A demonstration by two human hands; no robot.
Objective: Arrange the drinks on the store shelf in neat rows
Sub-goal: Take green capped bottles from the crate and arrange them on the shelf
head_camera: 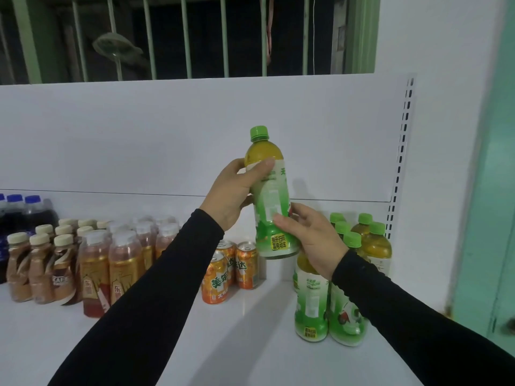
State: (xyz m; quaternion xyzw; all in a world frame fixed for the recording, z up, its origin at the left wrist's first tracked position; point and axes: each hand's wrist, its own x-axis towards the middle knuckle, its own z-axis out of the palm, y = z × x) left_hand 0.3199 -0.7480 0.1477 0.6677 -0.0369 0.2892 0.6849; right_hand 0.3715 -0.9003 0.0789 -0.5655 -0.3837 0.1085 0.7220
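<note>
The white store shelf [172,330] already carries most of its stock in order, so the work looks well advanced rather than just begun. Taking the shelf as a clock face seen from the head camera, the biggest settled block sits toward nine o'clock: red-and-gold tea bottles [111,260] with clear caps standing in straight files running front to back, and beside them, further toward nine, brown coffee bottles [41,268] with cream caps in similar files. At the far nine-to-ten o'clock edge dark cola bottles [25,213] with blue caps stand against the back panel, partly cut off by the frame. Near the centre a small cluster of orange soda cans [231,268] stands close together. Toward three o'clock the green tea bottles [362,240] form a group that seems unfinished: several stand at the back near the upright, two more nearer the front, with loose spacing between. One green tea bottle [269,196] is off the shelf, held upright in the air above the gap between cans and green group. The left hand [237,188] is wrapped round its shoulder, thumb across the label, and the right hand [312,235] is clasping its lower body. What remains, I judge, is seating this bottle into the green group and straightening that group.
</note>
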